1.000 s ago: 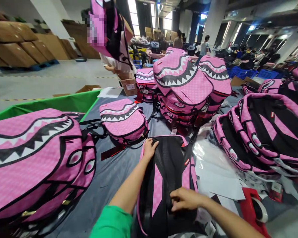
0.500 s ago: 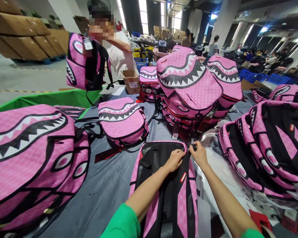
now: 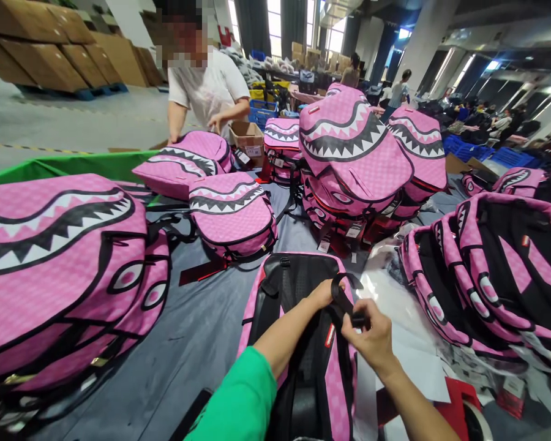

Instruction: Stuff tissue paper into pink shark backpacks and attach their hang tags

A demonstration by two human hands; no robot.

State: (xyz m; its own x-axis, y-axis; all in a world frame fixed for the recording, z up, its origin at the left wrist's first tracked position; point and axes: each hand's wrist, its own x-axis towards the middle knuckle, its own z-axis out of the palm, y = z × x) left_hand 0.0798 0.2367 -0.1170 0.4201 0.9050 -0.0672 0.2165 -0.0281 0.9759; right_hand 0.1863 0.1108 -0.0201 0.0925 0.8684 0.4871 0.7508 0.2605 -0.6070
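Observation:
A pink and black backpack [image 3: 298, 343] lies in front of me with its black back panel and shoulder straps facing up. Near its upper right corner my left hand [image 3: 322, 295] is closed on a black webbing strap [image 3: 342, 299], its fingertips partly hidden behind the webbing. The strap bends over in a loop there. My right hand [image 3: 373, 335] pinches the strap's end by a small black piece, perhaps a buckle, just to the right of the backpack. A small red label [image 3: 330, 335] sits on the right shoulder strap.
Pink shark-mouth backpacks stand in a large pile [image 3: 356, 141], at the left [image 3: 59, 245] and stacked at right [image 3: 500, 269]. One small backpack [image 3: 232, 214] lies ahead. Clear plastic [image 3: 381, 275] and a tape roll [image 3: 477, 422] lie right. A co-worker [image 3: 206, 92] handles another backpack [image 3: 183, 162].
My right hand has drawn the strap end down and toward me, and the strap now loops by my left hand. Across the table, the co-worker has lowered a held backpack onto the table.

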